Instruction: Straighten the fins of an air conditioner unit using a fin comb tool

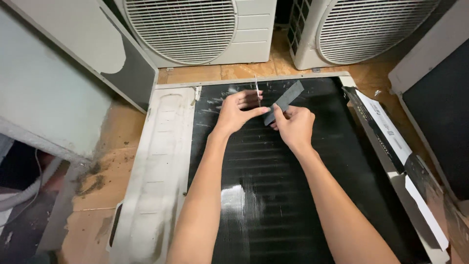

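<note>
Head view, looking down over my two forearms. My left hand [240, 108] is curled with thumb and forefinger closed on a thin bright metal blade [256, 89], which stands nearly upright above the knuckles; whether it is a knife or one arm of a pair of scissors I cannot tell. My right hand [294, 125] is closed in a pinch on the lower end of a dark grey strip [285, 101], a flat rectangular piece that slants up and to the right from my fingertips. The blade and the strip sit just beside one another between the two hands, the blade at the strip's left; whether they touch I cannot tell. Both hands hover over the black finned coil [273, 195] of an air-conditioner unit lying flat on the floor, its fins running as fine horizontal lines and showing pale scuffed patches near the top and near my left forearm. To the left of the coil is the unit's white metal side panel [156, 181], dirty and dented. Along the right edge lies a dark strip with a white label [386, 129]. Beyond the coil, two white outdoor units with round fan grilles [181, 27] [371, 24] stand on the brown floor [97, 195].
</note>
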